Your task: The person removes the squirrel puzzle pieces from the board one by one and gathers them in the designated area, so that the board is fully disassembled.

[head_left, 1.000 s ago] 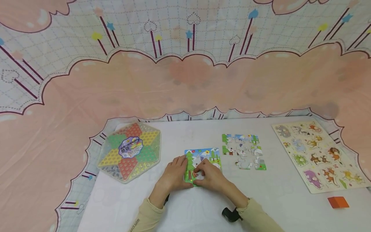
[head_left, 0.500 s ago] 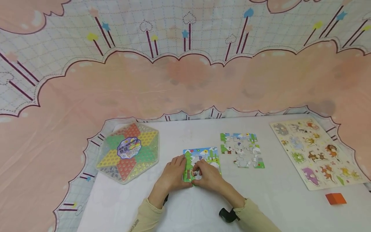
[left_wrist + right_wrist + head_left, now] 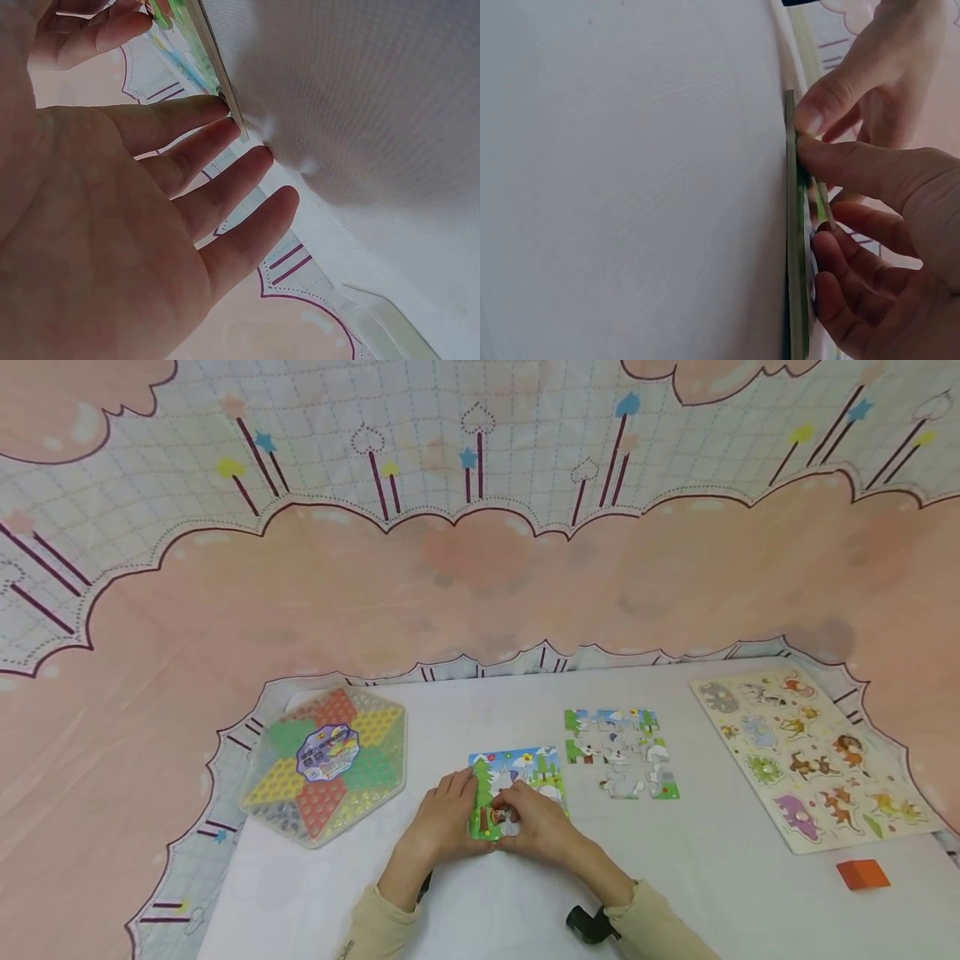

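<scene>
A small picture puzzle board (image 3: 536, 762) with a cartoon animal, trees and sky lies on the white table between both hands. My left hand (image 3: 445, 818) rests along its left edge, fingers nearly straight in the left wrist view, thumb at the near edge. Over the board's lower part, my right hand (image 3: 542, 827) has curled fingers at a small puzzle piece (image 3: 823, 204), which stands tilted up from the board in the right wrist view. The right thumb touches the board's near edge, close to the left thumb. My right hand covers part of the picture.
Loosely joined puzzle pieces (image 3: 618, 752) lie right of the board. Farther right are a wooden animal peg puzzle (image 3: 813, 760) and an orange block (image 3: 862, 874). A hexagonal Chinese checkers set (image 3: 326, 764) lies at the left. A patterned cloth hangs behind the table.
The right fingers have shifted slightly left and nearer over the board, and the puzzle piece under them shows more. The left hand stays at the board's edge. The head view has shifted slightly.
</scene>
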`<state>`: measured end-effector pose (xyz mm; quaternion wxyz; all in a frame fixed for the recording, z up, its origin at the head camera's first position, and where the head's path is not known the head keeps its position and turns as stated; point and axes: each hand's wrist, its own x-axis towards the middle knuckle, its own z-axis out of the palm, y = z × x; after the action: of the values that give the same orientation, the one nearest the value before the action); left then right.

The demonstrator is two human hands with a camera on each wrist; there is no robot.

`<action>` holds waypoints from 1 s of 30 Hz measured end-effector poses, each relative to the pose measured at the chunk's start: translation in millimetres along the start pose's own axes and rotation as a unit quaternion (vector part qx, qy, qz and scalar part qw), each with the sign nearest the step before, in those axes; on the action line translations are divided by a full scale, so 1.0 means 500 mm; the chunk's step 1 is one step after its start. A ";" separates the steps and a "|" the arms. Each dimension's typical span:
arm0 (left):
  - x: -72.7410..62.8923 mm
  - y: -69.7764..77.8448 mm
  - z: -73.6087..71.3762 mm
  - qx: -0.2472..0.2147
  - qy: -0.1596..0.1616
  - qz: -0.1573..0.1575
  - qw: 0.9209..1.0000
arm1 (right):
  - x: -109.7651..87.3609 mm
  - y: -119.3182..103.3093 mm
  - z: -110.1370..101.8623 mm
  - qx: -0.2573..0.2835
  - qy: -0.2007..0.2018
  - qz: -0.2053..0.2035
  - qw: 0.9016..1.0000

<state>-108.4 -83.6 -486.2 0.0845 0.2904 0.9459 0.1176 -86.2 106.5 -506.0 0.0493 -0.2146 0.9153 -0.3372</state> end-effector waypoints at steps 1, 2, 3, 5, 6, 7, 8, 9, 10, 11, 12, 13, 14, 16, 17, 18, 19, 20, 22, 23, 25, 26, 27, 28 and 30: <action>-0.001 0.000 0.001 0.001 0.000 0.000 1.000 | -0.001 0.000 0.000 0.000 0.001 -0.003 1.000; -0.002 0.000 0.002 0.001 -0.001 0.000 1.000 | -0.002 0.001 0.001 -0.001 0.001 -0.006 1.000; -0.004 0.000 0.002 0.000 -0.002 0.000 1.000 | -0.003 0.001 0.001 -0.002 0.000 -0.007 1.000; -0.006 0.001 0.002 -0.001 -0.002 0.001 1.000 | -0.005 0.004 0.000 -0.007 0.000 -0.005 1.000; -0.007 0.002 0.002 -0.001 0.000 0.002 1.000 | -0.005 0.005 -0.002 -0.008 0.001 -0.003 1.000; -0.008 0.002 0.001 -0.002 0.000 0.002 1.000 | -0.006 0.007 -0.005 -0.011 0.003 -0.001 1.000; -0.008 0.003 0.000 -0.003 0.001 0.003 1.000 | -0.007 0.009 -0.008 -0.012 0.004 0.002 1.000; -0.007 0.003 0.000 -0.004 0.001 0.002 1.000 | -0.008 0.012 -0.013 -0.013 0.007 0.006 1.000; -0.007 0.003 0.000 -0.003 0.002 0.002 1.000 | -0.009 0.014 -0.018 -0.014 0.009 0.010 1.000; -0.006 0.002 -0.001 -0.002 0.002 0.002 1.000 | -0.011 0.017 -0.023 -0.011 0.012 0.014 1.000; -0.005 0.002 0.000 -0.002 0.002 0.002 1.000 | -0.013 0.020 -0.028 -0.010 0.016 0.017 1.000; -0.004 0.001 0.000 -0.002 0.002 0.003 1.000 | -0.015 0.024 -0.033 -0.007 0.019 0.022 1.000; -0.003 0.000 0.000 -0.002 0.002 0.003 1.000 | -0.017 0.028 -0.039 -0.003 0.023 0.026 0.999; -0.002 -0.001 0.000 -0.001 0.002 0.004 1.000 | -0.020 0.036 -0.050 0.002 0.034 0.031 0.999; -0.002 -0.002 0.000 0.000 0.003 0.004 1.000 | -0.023 0.041 -0.055 0.005 0.041 0.032 0.999; -0.001 -0.002 0.000 0.001 0.004 0.004 1.000 | -0.025 0.045 -0.061 0.005 0.048 0.034 0.998; -0.001 -0.002 0.000 0.002 0.005 0.004 1.000 | -0.027 0.049 -0.067 0.006 0.055 0.035 0.998; -0.001 -0.002 0.000 0.002 0.006 0.004 1.000 | -0.029 0.054 -0.073 0.008 0.061 0.038 0.997; -0.001 -0.002 0.000 0.002 0.006 0.004 1.000 | -0.035 0.065 -0.083 0.005 0.072 0.047 0.996; -0.001 -0.002 -0.001 0.002 0.006 0.006 1.000 | -0.038 0.070 -0.089 0.004 0.078 0.053 0.996; -0.002 0.000 -0.002 -0.003 0.006 0.007 1.000 | -0.044 0.080 -0.099 0.004 0.090 0.062 0.994; -0.002 0.001 -0.002 -0.004 0.005 0.007 1.000 | -0.048 0.086 -0.104 0.005 0.096 0.068 0.993; -0.002 0.001 -0.002 -0.004 0.005 0.007 1.000 | -0.051 0.091 -0.109 0.005 0.103 0.073 0.992; -0.002 0.002 -0.002 -0.004 0.005 0.006 1.000 | -0.054 0.095 -0.114 0.009 0.110 0.077 0.991; -0.003 0.003 -0.003 -0.006 0.004 0.004 1.000 | -0.060 0.106 -0.121 0.005 0.118 0.086 0.989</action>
<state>-106.9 -83.4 -484.0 0.0822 0.2928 0.9444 0.1249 -92.6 191.4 -494.9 -0.0296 -0.0938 0.9281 -0.3592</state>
